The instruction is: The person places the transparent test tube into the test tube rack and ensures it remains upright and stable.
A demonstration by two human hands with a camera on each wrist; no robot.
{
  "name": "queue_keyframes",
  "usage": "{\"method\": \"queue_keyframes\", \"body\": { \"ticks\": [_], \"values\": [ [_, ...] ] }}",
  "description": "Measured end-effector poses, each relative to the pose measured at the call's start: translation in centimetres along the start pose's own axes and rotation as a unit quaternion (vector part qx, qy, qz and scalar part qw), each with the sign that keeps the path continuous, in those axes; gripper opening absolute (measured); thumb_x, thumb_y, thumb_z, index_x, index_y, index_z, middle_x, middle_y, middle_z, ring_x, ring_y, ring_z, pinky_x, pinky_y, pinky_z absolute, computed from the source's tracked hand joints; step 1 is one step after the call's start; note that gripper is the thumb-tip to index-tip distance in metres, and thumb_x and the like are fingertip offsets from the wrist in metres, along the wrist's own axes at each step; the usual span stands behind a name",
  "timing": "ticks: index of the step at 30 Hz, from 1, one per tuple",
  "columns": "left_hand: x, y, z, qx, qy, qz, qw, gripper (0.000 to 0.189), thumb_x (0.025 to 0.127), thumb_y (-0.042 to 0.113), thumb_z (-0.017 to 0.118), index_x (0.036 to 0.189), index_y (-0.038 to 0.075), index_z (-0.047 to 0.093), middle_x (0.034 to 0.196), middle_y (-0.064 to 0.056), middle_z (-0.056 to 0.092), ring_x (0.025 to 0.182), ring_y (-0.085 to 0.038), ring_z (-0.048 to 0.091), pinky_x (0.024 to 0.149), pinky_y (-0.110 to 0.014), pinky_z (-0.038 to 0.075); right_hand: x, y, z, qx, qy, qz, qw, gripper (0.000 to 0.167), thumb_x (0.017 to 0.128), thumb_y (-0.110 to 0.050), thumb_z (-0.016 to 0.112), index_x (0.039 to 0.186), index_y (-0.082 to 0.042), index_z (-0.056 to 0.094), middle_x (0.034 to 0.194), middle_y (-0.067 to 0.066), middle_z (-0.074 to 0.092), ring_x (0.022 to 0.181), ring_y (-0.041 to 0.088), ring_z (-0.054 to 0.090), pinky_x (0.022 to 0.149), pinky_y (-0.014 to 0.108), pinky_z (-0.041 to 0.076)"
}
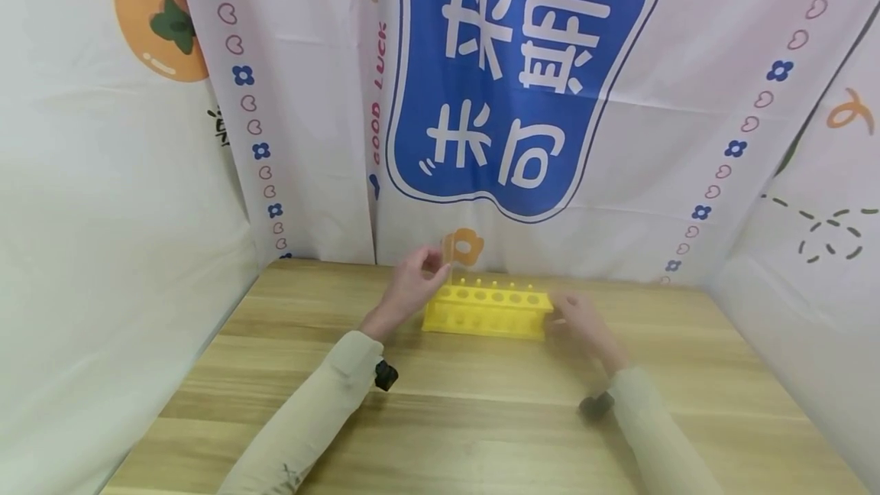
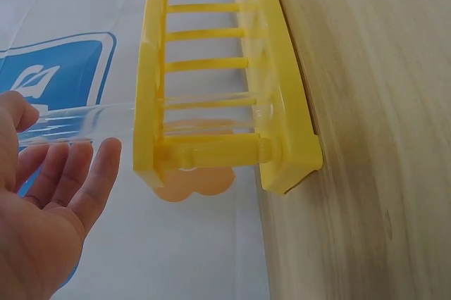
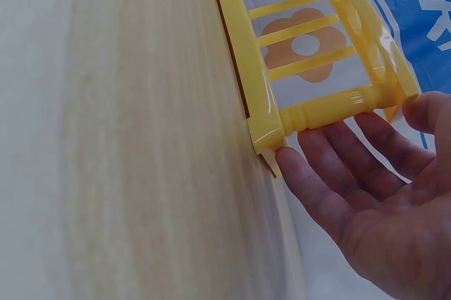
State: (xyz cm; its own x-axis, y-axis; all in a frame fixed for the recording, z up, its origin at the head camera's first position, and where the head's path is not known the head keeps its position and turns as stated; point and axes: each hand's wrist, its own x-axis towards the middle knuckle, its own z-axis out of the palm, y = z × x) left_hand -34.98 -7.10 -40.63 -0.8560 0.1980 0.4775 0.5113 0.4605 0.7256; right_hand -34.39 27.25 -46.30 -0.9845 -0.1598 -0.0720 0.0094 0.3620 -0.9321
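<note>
A yellow test tube rack [image 1: 488,312] stands on the wooden table, with a row of round holes along its top. In its left end hole stands a clear test tube [image 2: 84,122], whose lower part shows through the rack's open side in the left wrist view. My left hand [image 1: 415,281] pinches the tube's upper part above the rack, thumb on one side and fingers on the other. At the rack's right end my right hand [image 3: 380,173] grips the end frame, thumb at the top plate and fingertips by the end post and base.
The wooden table [image 1: 467,418] reaches back to a hanging printed cloth [image 1: 309,136] close behind the rack. White cloth walls [image 1: 103,250] close off the left and right sides. Short yellow pegs [image 1: 495,284] rise along the rack's back edge.
</note>
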Motion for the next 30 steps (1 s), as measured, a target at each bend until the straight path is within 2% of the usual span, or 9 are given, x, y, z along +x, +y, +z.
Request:
{"method": "queue_keyframes", "body": {
  "ticks": [7, 14, 20, 25, 28, 30],
  "values": [
    [-0.4, 0.0, 0.2, 0.013, 0.001, -0.01, 0.9999, 0.023, 0.094, 0.022, 0.064, 0.113, 0.01, 0.061, 0.104, -0.002, 0.064, 0.096, -0.016, 0.061, 0.086, -0.031, 0.057, -0.2, -0.1, 0.1, 0.002, 0.007, 0.002, 1.0, 0.056, 0.102, -0.049, 0.043, 0.121, 0.001, 0.059, 0.117, 0.024, 0.064, 0.103, 0.041, 0.067, 0.095, 0.052, 0.054],
    [-0.9, 0.0, -0.2, 0.025, 0.005, -0.017, 0.9995, 0.025, 0.094, 0.023, 0.064, 0.114, 0.009, 0.061, 0.105, -0.002, 0.064, 0.096, -0.015, 0.06, 0.085, -0.03, 0.057, -0.2, -0.4, 0.5, 0.001, -0.001, 0.004, 1.0, 0.053, 0.103, -0.045, 0.043, 0.124, 0.001, 0.058, 0.12, 0.023, 0.063, 0.104, 0.038, 0.067, 0.097, 0.05, 0.054],
    [-1.0, -0.1, -0.5, 0.013, 0.006, -0.03, 0.9995, 0.028, 0.095, 0.025, 0.063, 0.118, 0.009, 0.06, 0.108, -0.001, 0.064, 0.099, -0.016, 0.06, 0.088, -0.032, 0.056, 0.4, -0.2, 0.5, 0.011, -0.009, -0.005, 0.9999, 0.054, 0.102, -0.046, 0.044, 0.12, 0.002, 0.061, 0.116, 0.025, 0.063, 0.107, 0.043, 0.064, 0.097, 0.052, 0.053],
    [-0.9, 0.1, -0.8, 0.004, -0.017, -0.045, 0.9989, 0.031, 0.097, 0.027, 0.061, 0.12, 0.007, 0.059, 0.11, -0.002, 0.063, 0.101, -0.017, 0.061, 0.091, -0.035, 0.056, 0.5, 0.1, 0.1, 0.013, -0.01, -0.011, 0.9998, 0.052, 0.103, -0.046, 0.043, 0.117, -0.001, 0.062, 0.113, 0.022, 0.065, 0.106, 0.041, 0.064, 0.093, 0.048, 0.056],
    [-0.5, 0.2, -1.4, 0.001, -0.041, -0.054, 0.9977, 0.029, 0.099, 0.026, 0.056, 0.121, 0.007, 0.058, 0.111, -0.003, 0.063, 0.104, -0.019, 0.06, 0.093, -0.037, 0.055, 0.3, 0.1, -0.4, 0.032, -0.017, 0.013, 0.9993, 0.051, 0.1, -0.049, 0.048, 0.111, 0.0, 0.059, 0.116, 0.02, 0.065, 0.106, 0.041, 0.065, 0.091, 0.05, 0.057],
    [0.0, 0.4, -2.1, -0.002, -0.058, -0.06, 0.9965, 0.028, 0.1, 0.025, 0.053, 0.122, 0.007, 0.057, 0.112, -0.005, 0.062, 0.105, -0.021, 0.06, 0.093, -0.039, 0.055, 0.2, -0.1, -1.0, 0.024, -0.018, 0.017, 0.9994, 0.051, 0.099, -0.05, 0.05, 0.11, 0.0, 0.057, 0.119, 0.02, 0.064, 0.108, 0.041, 0.064, 0.092, 0.051, 0.056]
  ]
}}
